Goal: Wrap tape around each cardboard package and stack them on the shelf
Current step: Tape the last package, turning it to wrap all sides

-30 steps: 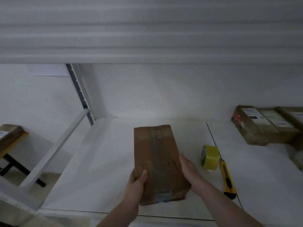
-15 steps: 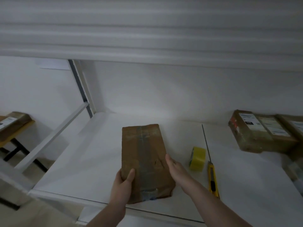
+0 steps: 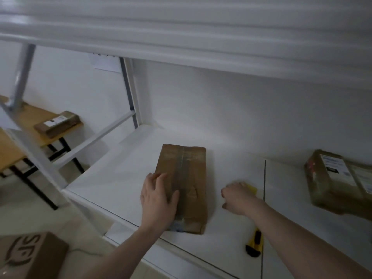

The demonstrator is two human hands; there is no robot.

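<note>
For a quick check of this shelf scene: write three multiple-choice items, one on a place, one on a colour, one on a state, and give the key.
1. Where does the brown package lie?
A. on the white shelf
B. on the wooden table
C. on the floor

2. What colour is the utility knife?
A. red
B. yellow and black
C. green

3. How is the left hand placed?
A. curled in a fist in the air
B. holding the knife
C. flat on the package, fingers spread

Key: 1 A, the package rests on the shelf board; 2 B, its body is yellow with black parts; 3 C, palm and spread fingers lie on the package's left side.
</note>
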